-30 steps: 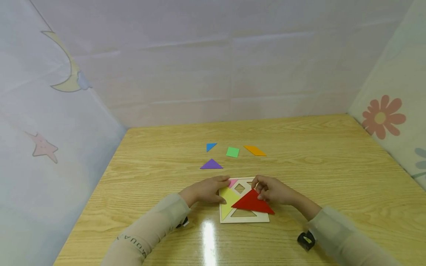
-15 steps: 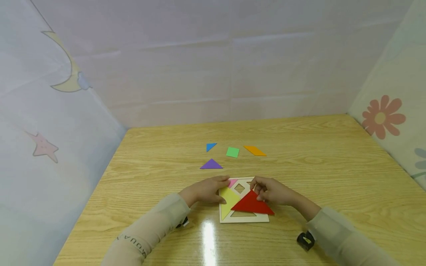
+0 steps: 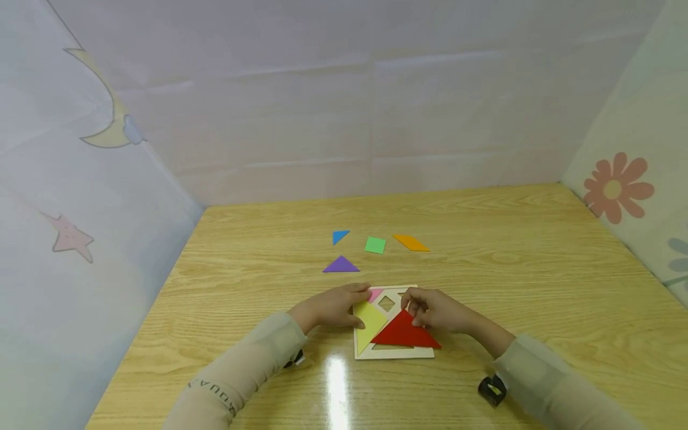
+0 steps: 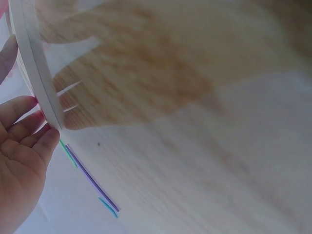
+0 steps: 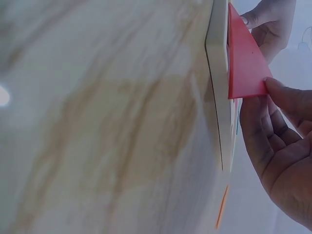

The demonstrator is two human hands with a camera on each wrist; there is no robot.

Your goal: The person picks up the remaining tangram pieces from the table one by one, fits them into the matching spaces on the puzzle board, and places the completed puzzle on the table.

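Two forearms in pale cloth sleeves [image 3: 249,361] slant inward over a glossy wood-grain table [image 3: 242,310]. The left hand [image 3: 330,307] lies with thumb and fingers spread, touching the board [image 3: 395,355] along its left side and gripping nothing. The right hand [image 3: 438,310] is bent at the knuckles and pinches the red triangle [image 3: 404,332] by its top corner between thumb and fingers. That triangle, flat, thin and smooth, is held tilted above the board, between the hands; whether its long lower edge touches the wood I cannot tell. The board is pale, square and pierced with shaped openings; beside the left thumb a yellow triangle [image 3: 369,322] fills one side, with a pink piece [image 3: 375,295] at the left fingertips. Beyond the hands lie a purple triangle [image 3: 341,266], a green square [image 3: 375,245], an orange slanted piece [image 3: 411,243] and a small blue triangle [image 3: 340,237], before a creased cloth backdrop [image 3: 371,107].
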